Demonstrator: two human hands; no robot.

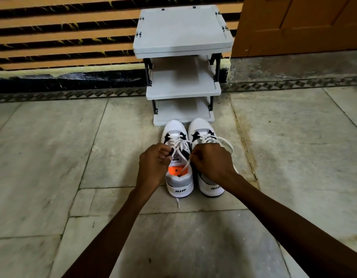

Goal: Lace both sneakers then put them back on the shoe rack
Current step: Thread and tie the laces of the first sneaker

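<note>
Two white sneakers with black trim stand side by side on the stone floor, toes toward the rack. Over the left sneaker (178, 183), with its orange insole showing, my left hand (153, 165) pinches one end of the white lace (176, 148). My right hand (211, 162) pinches the other end, which runs down into the shoe opening. The right sneaker (201, 129) is partly hidden under my right hand; its lace loops loosely off to the right. The grey three-shelf shoe rack (182, 91) stands just beyond the toes with nothing on its shelves.
A striped orange and black wall (63, 37) runs behind the rack, and an orange wooden door (303, 25) is at the right. A dark patterned border strip (293, 84) crosses the floor. A loose lace end (177, 202) trails behind the left sneaker's heel.
</note>
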